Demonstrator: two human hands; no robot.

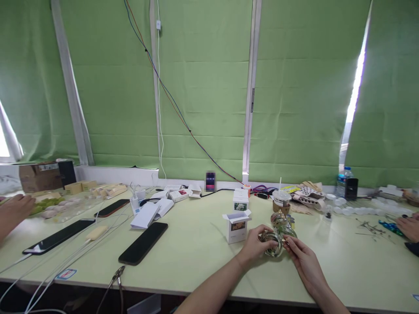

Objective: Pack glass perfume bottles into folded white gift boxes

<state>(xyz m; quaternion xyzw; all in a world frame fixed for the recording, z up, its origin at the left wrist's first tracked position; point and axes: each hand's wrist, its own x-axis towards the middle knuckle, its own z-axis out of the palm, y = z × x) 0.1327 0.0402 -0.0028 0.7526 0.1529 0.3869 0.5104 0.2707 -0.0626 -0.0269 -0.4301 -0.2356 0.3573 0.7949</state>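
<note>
My left hand [257, 243] is closed around the side of a shiny, silvery round piece [274, 249] with curved, ring-like edges; its exact kind is unclear. On the other side, the fingertips of my right hand [301, 255] pinch together at that piece's edge, and what they grip is too small to make out. Just behind my fingers is a cluster of similar shiny, gold-and-green-tinted pieces [282, 221]. An open white box [237, 228] with a picture on its front stands upright, left of my left hand.
Behind are a second white box [240, 202] and a drink cup [281, 199] with a straw. Phones, including a black one [143, 244], white cards [145, 215] and cables lie left. Other people's hands show at the left [15, 211] and right [409, 226] edges.
</note>
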